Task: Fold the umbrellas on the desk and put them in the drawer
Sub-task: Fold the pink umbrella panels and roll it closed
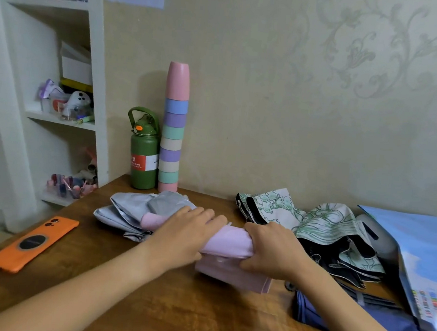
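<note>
A pink umbrella (231,242) with a silver-grey lining lies across the middle of the wooden desk (145,305), its canopy rolled into a bundle. My left hand (187,233) lies over the roll with fingers curved round it. My right hand (273,250) grips the roll's right end, thumb underneath. The loose silver-grey canopy (133,210) spreads out to the left. A white umbrella with a green line print and black lining (320,228) lies crumpled to the right. A dark blue umbrella (362,320) lies at the front right. No drawer is in view.
An orange phone (33,242) lies face down at the desk's left. A green bottle (144,152) and a tall stack of pastel cups (173,129) stand by the wall. A blue printed sheet (427,260) covers the right edge. White shelves (56,120) stand at left.
</note>
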Demonstrator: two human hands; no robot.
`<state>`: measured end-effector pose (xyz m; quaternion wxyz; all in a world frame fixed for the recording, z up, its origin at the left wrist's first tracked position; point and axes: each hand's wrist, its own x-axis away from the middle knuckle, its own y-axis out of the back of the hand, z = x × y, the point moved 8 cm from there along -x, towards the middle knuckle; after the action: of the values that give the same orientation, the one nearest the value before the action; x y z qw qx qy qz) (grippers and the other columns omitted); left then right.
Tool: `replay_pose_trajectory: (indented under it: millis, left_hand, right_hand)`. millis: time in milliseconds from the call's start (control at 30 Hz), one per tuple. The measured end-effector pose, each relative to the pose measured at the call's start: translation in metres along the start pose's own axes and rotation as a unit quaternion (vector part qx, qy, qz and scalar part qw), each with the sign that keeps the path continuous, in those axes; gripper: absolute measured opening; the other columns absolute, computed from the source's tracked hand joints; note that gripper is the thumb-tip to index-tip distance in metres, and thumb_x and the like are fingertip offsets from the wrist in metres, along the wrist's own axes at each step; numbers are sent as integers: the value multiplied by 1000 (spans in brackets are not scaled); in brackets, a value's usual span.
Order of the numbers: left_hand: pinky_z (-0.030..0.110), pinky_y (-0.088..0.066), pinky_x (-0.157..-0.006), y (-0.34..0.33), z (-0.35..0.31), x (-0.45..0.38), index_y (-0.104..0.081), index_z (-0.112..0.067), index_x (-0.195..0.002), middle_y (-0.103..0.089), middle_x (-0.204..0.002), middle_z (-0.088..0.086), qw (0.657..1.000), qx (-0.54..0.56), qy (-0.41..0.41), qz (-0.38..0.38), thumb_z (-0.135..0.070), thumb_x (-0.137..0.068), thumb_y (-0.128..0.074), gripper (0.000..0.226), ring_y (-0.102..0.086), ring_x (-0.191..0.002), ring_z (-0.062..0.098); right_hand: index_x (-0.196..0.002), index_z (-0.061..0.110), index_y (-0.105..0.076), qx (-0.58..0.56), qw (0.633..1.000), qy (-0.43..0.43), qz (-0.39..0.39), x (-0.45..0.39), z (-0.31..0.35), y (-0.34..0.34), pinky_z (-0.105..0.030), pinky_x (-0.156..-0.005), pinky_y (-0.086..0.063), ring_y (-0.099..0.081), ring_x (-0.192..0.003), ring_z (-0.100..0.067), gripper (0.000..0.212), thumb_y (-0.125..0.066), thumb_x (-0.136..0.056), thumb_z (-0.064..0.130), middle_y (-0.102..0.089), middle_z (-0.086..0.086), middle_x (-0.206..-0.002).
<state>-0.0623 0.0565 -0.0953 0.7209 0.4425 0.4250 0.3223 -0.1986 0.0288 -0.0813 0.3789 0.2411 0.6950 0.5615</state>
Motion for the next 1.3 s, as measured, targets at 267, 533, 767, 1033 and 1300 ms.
replay_pose_trajectory:
  millis: [267,533,767,1033,1300]
  left_hand:
    - [41,-51,-85,1,14,-5,-49,-32,-124,-60,-112,-9,967,186,-3,173,-73,-69,-76,74,-55,-101,15]
    - [37,-40,-63,7,10,-10,-53,-23,-103,-59,-90,-1,979,135,1,153,-53,-78,-76,45,-54,-82,20]
    - [32,-35,-60,2,16,-10,-62,-12,-97,-65,-91,13,938,276,35,205,-31,-75,-79,33,-48,-69,14]
    - [36,-34,-59,11,14,-16,-56,-19,-98,-60,-83,5,961,214,19,176,-29,-72,-77,35,-52,-74,20]
    - [36,-32,-60,31,-11,-13,-45,-25,-104,-63,-94,1,998,-37,-25,-39,-24,-82,-66,31,-63,-85,33]
  right_hand:
    - [-75,43,-34,-112,989,50,85,0,-2,3,-16,-56,-29,-45,-83,-14,58,-86,-65,66,-45,17,-74]
    - [-71,33,-40,-110,990,48,76,-1,0,8,-29,-58,-34,-50,-79,-18,52,-82,-72,63,-47,14,-69]
    - [-113,25,-43,41,997,65,1,3,13,0,-37,-65,-40,-63,-95,-30,50,-67,-75,47,-61,3,-105]
    - [-104,22,-45,49,997,55,-12,-4,3,9,-37,-61,-34,-60,-91,-32,39,-65,-77,42,-63,1,-99]
    - [-93,23,-60,-83,989,10,121,-9,-12,0,-33,-69,-49,-61,-85,-20,35,-80,-72,43,-69,5,-91]
